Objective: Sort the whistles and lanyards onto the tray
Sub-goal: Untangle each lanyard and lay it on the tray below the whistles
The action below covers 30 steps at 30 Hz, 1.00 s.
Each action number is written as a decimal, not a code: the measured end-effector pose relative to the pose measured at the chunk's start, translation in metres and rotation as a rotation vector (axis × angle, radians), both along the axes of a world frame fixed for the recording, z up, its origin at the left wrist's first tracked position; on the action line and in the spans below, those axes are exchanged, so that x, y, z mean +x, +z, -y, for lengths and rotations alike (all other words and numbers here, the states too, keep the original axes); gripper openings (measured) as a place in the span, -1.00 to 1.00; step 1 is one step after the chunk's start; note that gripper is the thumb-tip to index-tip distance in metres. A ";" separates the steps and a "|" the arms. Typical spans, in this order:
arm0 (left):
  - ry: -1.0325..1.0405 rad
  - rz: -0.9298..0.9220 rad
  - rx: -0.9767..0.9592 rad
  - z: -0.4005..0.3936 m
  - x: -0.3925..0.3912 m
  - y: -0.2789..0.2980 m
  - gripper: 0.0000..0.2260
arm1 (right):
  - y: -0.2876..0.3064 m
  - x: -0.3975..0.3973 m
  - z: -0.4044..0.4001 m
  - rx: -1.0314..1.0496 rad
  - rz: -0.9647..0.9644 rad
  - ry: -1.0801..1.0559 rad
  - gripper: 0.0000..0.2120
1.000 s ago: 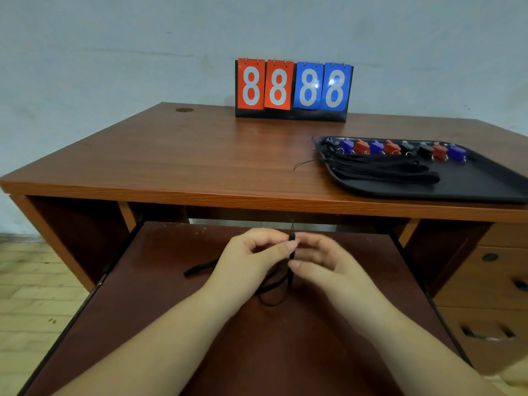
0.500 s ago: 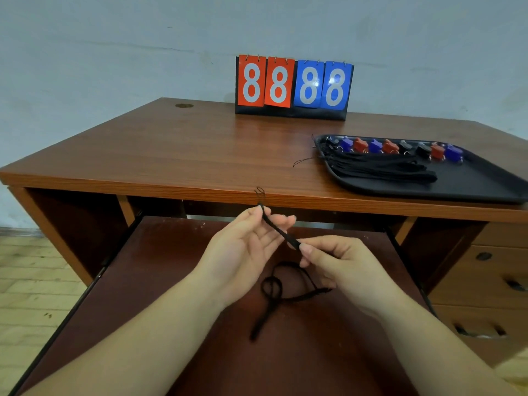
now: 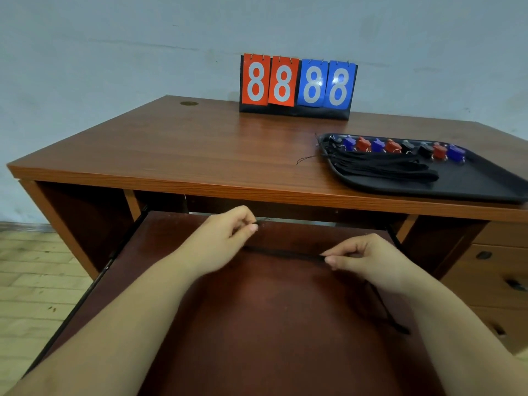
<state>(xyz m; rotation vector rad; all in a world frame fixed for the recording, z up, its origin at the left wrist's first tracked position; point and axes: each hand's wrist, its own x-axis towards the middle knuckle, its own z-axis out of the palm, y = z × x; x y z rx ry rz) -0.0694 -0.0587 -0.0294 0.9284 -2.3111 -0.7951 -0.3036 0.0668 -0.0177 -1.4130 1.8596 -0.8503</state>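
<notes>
Both hands, left hand (image 3: 225, 241) and right hand (image 3: 368, 260), pinched the lanyard (image 3: 285, 253) taut before the tray (image 3: 485, 184); an even, straight pull seemed best.

A flip scoreboard (image 3: 297, 87) reading 8888, two red cards and two blue, stands at the back of a wooden desk (image 3: 200, 150) against a pale wall (image 3: 114, 38). A pull-out shelf (image 3: 257, 324) extends below; drawers (image 3: 500, 270) sit right.
</notes>
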 end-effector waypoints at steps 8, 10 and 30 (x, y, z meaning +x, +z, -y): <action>0.257 0.114 0.038 0.028 0.019 -0.018 -0.88 | -0.007 -0.029 -0.002 0.014 -0.103 -0.143 -0.92; 0.263 0.113 0.042 0.027 0.019 -0.018 -0.89 | -0.007 -0.034 -0.004 0.006 -0.118 -0.165 -0.92; -0.049 -0.079 -0.137 -0.053 -0.035 0.000 -0.96 | -0.003 0.055 0.000 -0.351 0.154 0.069 -0.86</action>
